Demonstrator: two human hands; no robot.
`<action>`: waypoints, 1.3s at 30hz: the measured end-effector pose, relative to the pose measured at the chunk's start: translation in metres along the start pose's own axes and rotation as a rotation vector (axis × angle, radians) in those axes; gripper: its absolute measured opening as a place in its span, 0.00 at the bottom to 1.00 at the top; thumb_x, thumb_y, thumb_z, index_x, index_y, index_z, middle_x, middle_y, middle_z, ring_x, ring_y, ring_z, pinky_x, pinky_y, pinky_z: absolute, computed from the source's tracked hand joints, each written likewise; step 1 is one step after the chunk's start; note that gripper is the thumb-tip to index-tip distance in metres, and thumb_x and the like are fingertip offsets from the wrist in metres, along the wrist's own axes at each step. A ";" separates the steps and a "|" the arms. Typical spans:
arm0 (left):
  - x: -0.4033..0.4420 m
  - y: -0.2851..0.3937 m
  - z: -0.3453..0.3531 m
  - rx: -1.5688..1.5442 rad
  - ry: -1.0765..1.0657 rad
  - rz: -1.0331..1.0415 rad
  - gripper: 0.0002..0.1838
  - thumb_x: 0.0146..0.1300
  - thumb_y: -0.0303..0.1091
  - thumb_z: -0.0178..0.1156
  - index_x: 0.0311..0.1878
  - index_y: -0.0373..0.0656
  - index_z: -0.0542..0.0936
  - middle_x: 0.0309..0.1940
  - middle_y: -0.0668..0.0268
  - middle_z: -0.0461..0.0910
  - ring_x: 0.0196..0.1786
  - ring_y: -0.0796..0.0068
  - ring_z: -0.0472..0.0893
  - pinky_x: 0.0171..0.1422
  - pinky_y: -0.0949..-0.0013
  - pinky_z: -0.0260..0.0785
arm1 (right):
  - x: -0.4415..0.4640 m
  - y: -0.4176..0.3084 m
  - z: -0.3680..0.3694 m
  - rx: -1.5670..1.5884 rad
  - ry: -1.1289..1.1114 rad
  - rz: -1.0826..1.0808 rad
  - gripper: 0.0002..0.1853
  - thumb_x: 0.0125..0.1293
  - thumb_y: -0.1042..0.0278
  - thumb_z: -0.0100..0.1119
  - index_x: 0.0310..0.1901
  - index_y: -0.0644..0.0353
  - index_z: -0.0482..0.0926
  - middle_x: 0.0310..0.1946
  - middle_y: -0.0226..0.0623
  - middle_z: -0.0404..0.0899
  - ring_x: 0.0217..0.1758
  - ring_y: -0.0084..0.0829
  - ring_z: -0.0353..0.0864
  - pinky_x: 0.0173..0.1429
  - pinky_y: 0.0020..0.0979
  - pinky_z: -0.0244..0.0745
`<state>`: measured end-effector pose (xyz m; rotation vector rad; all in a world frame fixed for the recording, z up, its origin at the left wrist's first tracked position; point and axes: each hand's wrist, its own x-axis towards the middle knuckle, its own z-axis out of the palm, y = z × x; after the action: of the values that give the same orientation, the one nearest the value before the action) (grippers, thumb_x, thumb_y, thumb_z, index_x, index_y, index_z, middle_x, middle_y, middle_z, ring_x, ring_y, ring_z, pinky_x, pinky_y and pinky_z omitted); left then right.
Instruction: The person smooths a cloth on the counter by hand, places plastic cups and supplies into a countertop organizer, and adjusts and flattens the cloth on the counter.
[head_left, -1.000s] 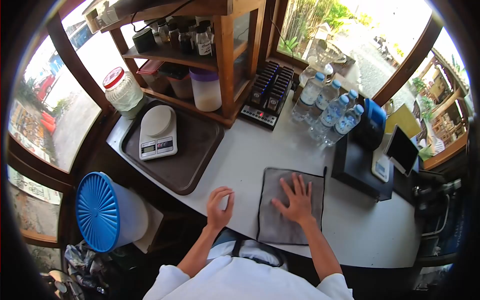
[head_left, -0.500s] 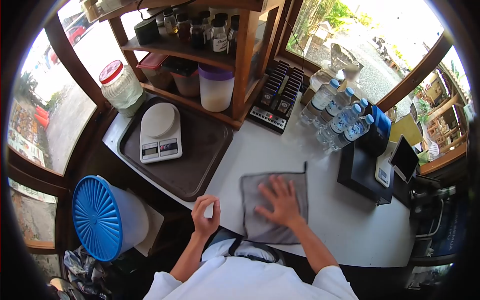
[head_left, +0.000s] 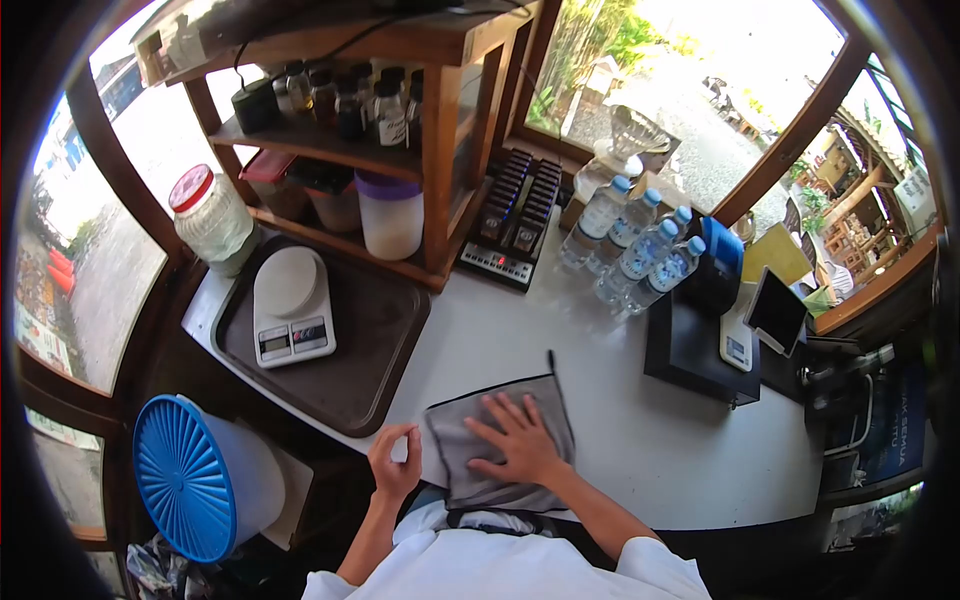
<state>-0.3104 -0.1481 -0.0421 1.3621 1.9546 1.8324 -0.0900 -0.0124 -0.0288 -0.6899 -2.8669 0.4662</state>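
My right hand lies flat with fingers spread on a grey cloth, pressing it against the white counter. The cloth has a dark border and a small loop at its far corner; its near edge lies close to my body. My left hand is raised by the counter's front edge, left of the cloth. Its fingers are curled, thumb and forefinger bent together in a ring, with nothing visible in them. Nearest to it is the corner of a brown tray, which carries a white kitchen scale.
Water bottles stand at the back right, beside a black box and a small tablet. A black device with a lit display sits by a wooden shelf. Lower left is a blue-lidded tub.
My right hand and the cloth have slid left and nearer to my body across the counter. The left hand keeps its curled pose. The whole view has shifted.
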 end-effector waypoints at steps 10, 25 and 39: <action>0.023 0.051 0.041 0.023 -0.235 0.050 0.15 0.68 0.27 0.66 0.57 0.38 0.81 0.60 0.48 0.79 0.67 0.45 0.77 0.73 0.49 0.67 | 0.076 0.017 0.017 -0.152 0.172 0.333 0.43 0.72 0.33 0.50 0.81 0.49 0.60 0.84 0.54 0.48 0.87 0.57 0.43 0.83 0.70 0.33; 0.001 0.084 0.111 0.106 -0.597 0.082 0.27 0.71 0.38 0.67 0.70 0.42 0.74 0.77 0.46 0.63 0.81 0.39 0.60 0.83 0.41 0.51 | -0.023 0.045 0.000 -0.225 0.182 0.490 0.42 0.71 0.32 0.55 0.80 0.45 0.64 0.84 0.49 0.50 0.88 0.52 0.45 0.84 0.68 0.36; -0.063 0.132 0.184 0.077 -0.643 0.020 0.24 0.68 0.33 0.69 0.65 0.38 0.76 0.65 0.48 0.77 0.68 0.48 0.75 0.72 0.54 0.68 | -0.209 0.117 -0.039 -0.200 0.466 0.870 0.29 0.74 0.42 0.56 0.71 0.45 0.76 0.79 0.50 0.63 0.85 0.53 0.54 0.84 0.66 0.40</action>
<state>-0.0901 -0.0760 -0.0046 1.7174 1.6697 1.1178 0.1522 -0.0006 -0.0478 -1.8023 -2.0739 0.0720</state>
